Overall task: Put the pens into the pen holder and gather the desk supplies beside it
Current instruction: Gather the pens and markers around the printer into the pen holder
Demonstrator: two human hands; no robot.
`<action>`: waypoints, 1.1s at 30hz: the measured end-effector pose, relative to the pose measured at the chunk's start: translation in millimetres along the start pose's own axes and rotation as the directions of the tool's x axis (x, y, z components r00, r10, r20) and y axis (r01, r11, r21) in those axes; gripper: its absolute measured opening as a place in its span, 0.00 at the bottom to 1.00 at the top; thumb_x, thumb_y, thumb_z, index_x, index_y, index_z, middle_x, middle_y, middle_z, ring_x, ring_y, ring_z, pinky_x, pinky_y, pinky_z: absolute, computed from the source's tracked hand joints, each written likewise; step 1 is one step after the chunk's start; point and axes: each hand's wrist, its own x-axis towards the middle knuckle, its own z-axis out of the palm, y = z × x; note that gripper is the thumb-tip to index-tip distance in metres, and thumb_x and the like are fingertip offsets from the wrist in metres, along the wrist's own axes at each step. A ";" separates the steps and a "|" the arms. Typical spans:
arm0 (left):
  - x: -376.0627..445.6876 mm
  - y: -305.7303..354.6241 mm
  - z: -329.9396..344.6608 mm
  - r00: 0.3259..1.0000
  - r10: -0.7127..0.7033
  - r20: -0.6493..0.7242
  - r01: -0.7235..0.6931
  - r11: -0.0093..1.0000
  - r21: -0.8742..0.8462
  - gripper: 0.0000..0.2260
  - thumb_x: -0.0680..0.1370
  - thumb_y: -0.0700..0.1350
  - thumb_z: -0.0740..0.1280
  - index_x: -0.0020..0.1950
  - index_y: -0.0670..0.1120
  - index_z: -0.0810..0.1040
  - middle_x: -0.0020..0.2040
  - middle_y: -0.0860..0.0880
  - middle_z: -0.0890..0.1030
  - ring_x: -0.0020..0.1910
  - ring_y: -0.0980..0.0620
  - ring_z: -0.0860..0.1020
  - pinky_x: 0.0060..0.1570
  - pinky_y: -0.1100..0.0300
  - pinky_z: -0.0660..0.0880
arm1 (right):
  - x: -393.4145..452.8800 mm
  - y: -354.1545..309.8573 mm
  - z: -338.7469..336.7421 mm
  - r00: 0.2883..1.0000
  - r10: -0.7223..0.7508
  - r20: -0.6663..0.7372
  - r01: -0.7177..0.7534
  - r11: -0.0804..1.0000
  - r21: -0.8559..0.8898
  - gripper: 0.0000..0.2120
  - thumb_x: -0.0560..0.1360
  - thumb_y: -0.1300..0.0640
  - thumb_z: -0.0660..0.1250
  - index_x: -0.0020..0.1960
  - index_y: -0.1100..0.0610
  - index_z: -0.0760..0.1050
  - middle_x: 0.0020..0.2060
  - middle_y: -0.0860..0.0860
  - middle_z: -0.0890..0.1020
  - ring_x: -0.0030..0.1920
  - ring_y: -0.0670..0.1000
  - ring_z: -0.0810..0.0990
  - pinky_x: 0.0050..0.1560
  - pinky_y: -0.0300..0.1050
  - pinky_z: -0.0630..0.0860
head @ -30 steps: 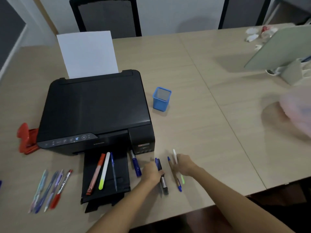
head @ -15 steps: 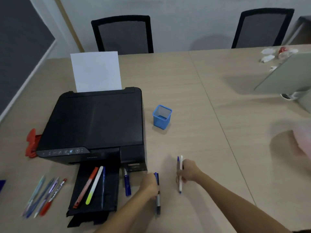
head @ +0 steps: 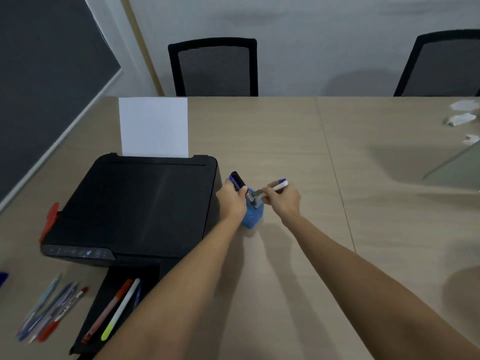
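1. blue pen holder [head: 252, 215] stands on the pale wood surface [head: 298, 141] at the centre of the frame, just right of the black printer [head: 135, 203].
2. left hand [head: 232, 201] has its grip closed around a black marker [head: 238, 180] and a blue pen [head: 234, 181], whose upper ends stick up past the fingers above the holder's left side.
3. right hand [head: 283, 201] has its grip closed on a white pen [head: 279, 187] and a blue-capped pen [head: 275, 183], slanted with the lower ends at the holder's mouth.
4. on the printer's output tray [head: 101, 307] at lower left lie an orange pen [head: 109, 309] and a white-and-yellow highlighter [head: 120, 309]; a blue one beside them is mostly hidden by the left forearm.
5. further left, a cluster of pens [head: 49, 311] lies on the surface; a red stapler [head: 50, 219] sits against the printer's left side.
6. white paper [head: 154, 127] stands in the printer's rear feed.
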 end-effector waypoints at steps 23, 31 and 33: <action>-91.3 -33.3 -109.8 0.868 0.343 0.360 -0.329 0.939 -0.102 0.16 0.76 0.38 0.69 0.64 0.43 0.77 0.58 0.45 0.82 0.58 0.53 0.80 0.60 0.63 0.76 | -74.6 62.1 19.6 0.998 -0.061 -0.030 0.050 0.961 -0.272 0.07 0.75 0.60 0.64 0.49 0.61 0.78 0.37 0.55 0.81 0.36 0.60 0.84 0.43 0.50 0.79; -106.4 -199.8 -279.9 0.959 0.165 0.231 -0.189 0.978 0.084 0.05 0.77 0.43 0.67 0.41 0.51 0.80 0.35 0.54 0.82 0.35 0.58 0.81 0.36 0.62 0.80 | -238.9 130.2 100.4 0.978 0.025 0.209 0.077 0.882 -0.466 0.10 0.75 0.57 0.68 0.35 0.52 0.75 0.29 0.52 0.79 0.30 0.50 0.76 0.30 0.39 0.68; -92.8 -242.4 -305.0 0.983 0.069 0.171 -0.108 0.967 0.231 0.06 0.77 0.43 0.67 0.41 0.51 0.79 0.34 0.55 0.81 0.35 0.55 0.81 0.34 0.63 0.75 | -269.1 135.0 132.9 0.962 0.045 0.269 0.097 0.866 -0.490 0.08 0.75 0.55 0.67 0.38 0.51 0.75 0.33 0.51 0.81 0.34 0.50 0.78 0.34 0.39 0.69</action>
